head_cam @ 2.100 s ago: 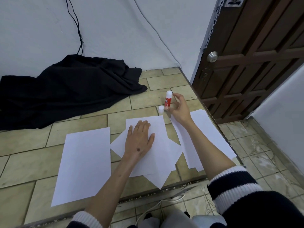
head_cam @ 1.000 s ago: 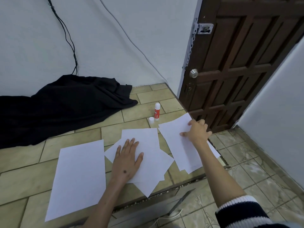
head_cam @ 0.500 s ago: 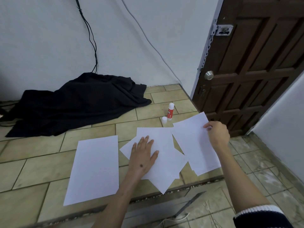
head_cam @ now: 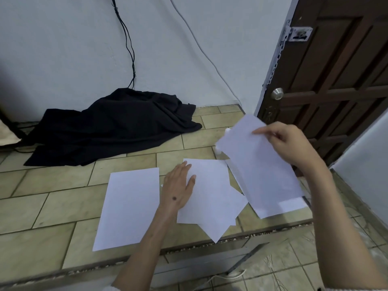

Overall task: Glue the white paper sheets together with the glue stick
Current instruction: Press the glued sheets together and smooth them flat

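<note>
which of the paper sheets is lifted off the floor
The sheet pinched by the right hand near the door; the others lie flat on the tiles.

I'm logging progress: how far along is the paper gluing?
Done: overlapped sheets lie under the flat left hand. In hand: the right hand pinches a lifted sheet. Left: laying it on the pile, then the single sheet.

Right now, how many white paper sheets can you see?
At least 5: a lone white paper sheet at left, two overlapping sheets under the left hand, one lifted sheet in the right hand, another beneath; more may be hidden.
</note>
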